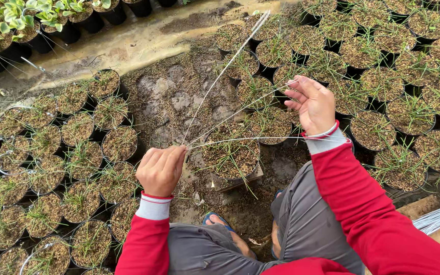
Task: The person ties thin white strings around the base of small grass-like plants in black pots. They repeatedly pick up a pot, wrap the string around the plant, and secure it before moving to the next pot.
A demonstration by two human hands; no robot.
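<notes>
While a bundle of thin pale wires (215, 91) is pinched at one end, the left hand (160, 170) is seen closed into a fist at centre left of the frame, the strand ends gripped between thumb and curled fingers. From that grip the wires are fanned out: some are run up towards the top centre of the frame over bare soil, and others are led across to the right. The right hand (312, 104) is held at upper right of centre, half open with the fingers loosely curved, and a single strand is caught lightly between its fingertips; a loop of wire is also seen passing around the wrist by the grey cuff of the red sleeve (362, 214). Just below and between the hands, a black pot (230, 155) filled with soil and thin grass-like seedlings is set on a small board. Rows of similar black pots (77, 168) are ranged along the left side, and many more are packed across the upper right. Leafy green plants (11, 18) in pots are seen in the upper left corner. Grey trousers and a sandalled foot (225, 231) are visible at the bottom, and a further sheaf of wires (439, 216) lies at the lower right edge.
</notes>
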